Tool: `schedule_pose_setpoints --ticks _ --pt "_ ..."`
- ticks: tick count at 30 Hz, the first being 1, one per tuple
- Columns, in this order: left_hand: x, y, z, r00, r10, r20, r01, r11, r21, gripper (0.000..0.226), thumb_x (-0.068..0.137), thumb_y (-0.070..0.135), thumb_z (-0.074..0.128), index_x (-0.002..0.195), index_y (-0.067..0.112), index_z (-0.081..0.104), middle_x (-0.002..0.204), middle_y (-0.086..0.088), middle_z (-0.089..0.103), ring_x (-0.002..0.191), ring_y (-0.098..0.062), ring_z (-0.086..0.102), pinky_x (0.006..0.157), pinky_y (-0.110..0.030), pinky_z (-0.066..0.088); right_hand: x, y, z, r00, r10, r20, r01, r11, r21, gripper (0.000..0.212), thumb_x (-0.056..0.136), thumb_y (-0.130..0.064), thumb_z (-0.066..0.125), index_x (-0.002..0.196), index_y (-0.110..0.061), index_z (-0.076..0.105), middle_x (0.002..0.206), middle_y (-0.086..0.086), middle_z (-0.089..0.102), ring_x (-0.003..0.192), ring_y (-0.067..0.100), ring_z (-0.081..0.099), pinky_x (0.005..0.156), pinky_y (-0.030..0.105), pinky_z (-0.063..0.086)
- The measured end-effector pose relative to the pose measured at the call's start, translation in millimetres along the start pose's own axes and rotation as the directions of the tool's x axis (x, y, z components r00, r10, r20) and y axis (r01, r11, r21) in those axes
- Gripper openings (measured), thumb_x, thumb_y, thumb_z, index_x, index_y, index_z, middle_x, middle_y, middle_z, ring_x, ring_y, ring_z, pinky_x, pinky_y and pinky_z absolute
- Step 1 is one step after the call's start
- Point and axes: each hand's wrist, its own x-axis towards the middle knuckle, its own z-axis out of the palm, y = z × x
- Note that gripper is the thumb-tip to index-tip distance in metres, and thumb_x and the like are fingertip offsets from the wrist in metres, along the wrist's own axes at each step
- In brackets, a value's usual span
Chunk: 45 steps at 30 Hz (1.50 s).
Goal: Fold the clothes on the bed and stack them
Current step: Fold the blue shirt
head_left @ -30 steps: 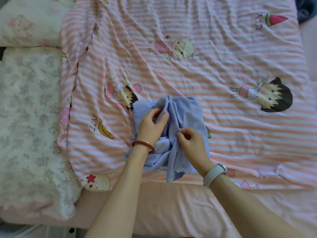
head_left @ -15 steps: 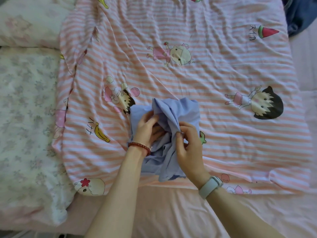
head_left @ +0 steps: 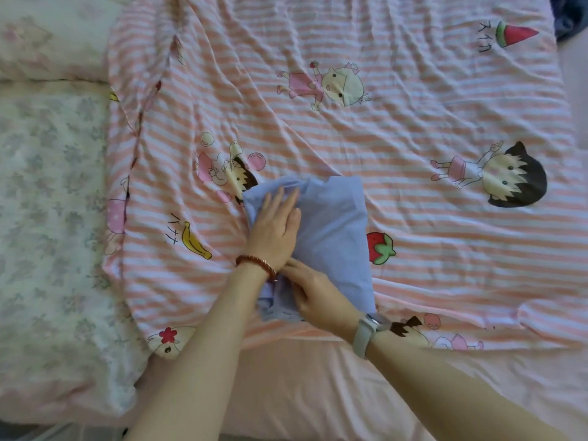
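At your far left lies a pale floral quilt (head_left: 47, 218), with a floral pillow (head_left: 47, 36) above it at the top corner, both touching the edge of the pink-striped cartoon sheet (head_left: 413, 265) that covers most of the bed. A banana print (head_left: 194, 240) sits on the stripes just left of your work. Your left hand (head_left: 275, 232), a red bead bracelet (head_left: 256, 264) on its wrist, lies flat with straight fingers pressing down on the left part of the light blue garment (head_left: 334, 237), the fingertips pointing away from you toward its upper edge. The garment is folded into a compact, roughly rectangular bundle resting on the striped sheet near the bed's near edge, its right half smooth, its near left corner bunched. Your right hand (head_left: 313, 292), with a pale grey watch (head_left: 366, 329) on the wrist, rests on that near left corner just beside your left wrist; its fingers reach leftward over the rumpled cloth, but you cannot tell from here whether they pinch the fabric or only press it. A strawberry print (head_left: 380, 248) shows on the sheet just right of the garment. Farther right is a dark-haired cartoon figure (head_left: 506, 175), and at the top right corner a bit of dark blue cloth (head_left: 569, 17) lies at the frame's edge. Plain pink bedding (head_left: 318, 393) runs along the near side under your forearms.
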Motion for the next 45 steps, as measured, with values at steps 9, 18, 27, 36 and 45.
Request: schedule_pose_setpoints --ticks 9,18,27,36,45 --pt "-9.4 -61.4 33.9 0.998 -0.059 -0.016 0.060 0.882 0.467 0.082 0.074 0.077 -0.001 0.137 0.027 -0.017 0.153 -0.001 -0.012 0.144 -0.023 -0.009 0.116 -0.038 -0.008 -24.6 47.8 -16.2 0.944 -0.053 -0.326 -0.201 0.692 -0.694 0.045 0.087 -0.022 0.038 0.132 -0.023 0.045 0.142 0.012 0.044 0.131 0.031 0.037 0.101 0.058 0.026" --pt "17.4 -107.5 53.6 0.990 -0.088 -0.114 0.140 0.780 0.609 0.079 0.082 0.072 -0.006 0.144 0.023 -0.004 0.156 -0.013 0.010 0.144 -0.032 0.011 0.114 -0.041 -0.001 -1.0 105.7 18.7 0.961 0.195 -0.194 -0.275 0.643 -0.714 0.055 0.087 -0.050 0.036 0.141 -0.037 0.034 0.151 0.007 0.032 0.140 0.028 0.023 0.097 0.071 0.021" --pt "-24.5 -50.2 53.0 0.824 -0.043 -0.565 0.283 0.896 0.343 0.052 0.083 0.028 0.040 0.130 0.010 0.053 0.142 -0.023 0.041 0.131 -0.041 0.037 0.101 -0.066 0.024 -8.3 69.2 -27.1 0.910 -0.088 -0.405 -0.199 0.763 -0.615 0.050 0.087 -0.029 0.041 0.136 -0.025 0.037 0.144 0.014 0.040 0.133 0.029 0.030 0.103 0.059 0.021" --pt "-27.0 -71.2 93.5 0.928 -0.109 -0.355 0.286 0.820 0.496 0.064 0.087 0.055 0.032 0.142 0.024 0.027 0.147 -0.007 0.039 0.134 -0.033 0.036 0.098 -0.067 0.028 54.1 98.6 -31.3 0.985 0.096 -0.145 -0.173 0.614 -0.770 0.050 0.093 -0.046 0.026 0.142 -0.037 0.032 0.153 0.006 0.025 0.141 0.033 0.021 0.101 0.074 0.009" --pt "-35.5 -82.0 69.9 0.934 -0.059 -0.353 0.203 0.899 0.387 0.065 0.087 0.052 0.032 0.142 0.018 0.036 0.148 -0.016 0.034 0.134 -0.031 0.024 0.103 -0.057 0.031 26.4 101.2 -70.3 0.981 0.098 -0.170 -0.185 0.747 -0.638 0.057 0.090 -0.035 0.026 0.145 -0.020 0.029 0.153 0.015 0.022 0.142 0.032 0.018 0.111 0.054 0.020"
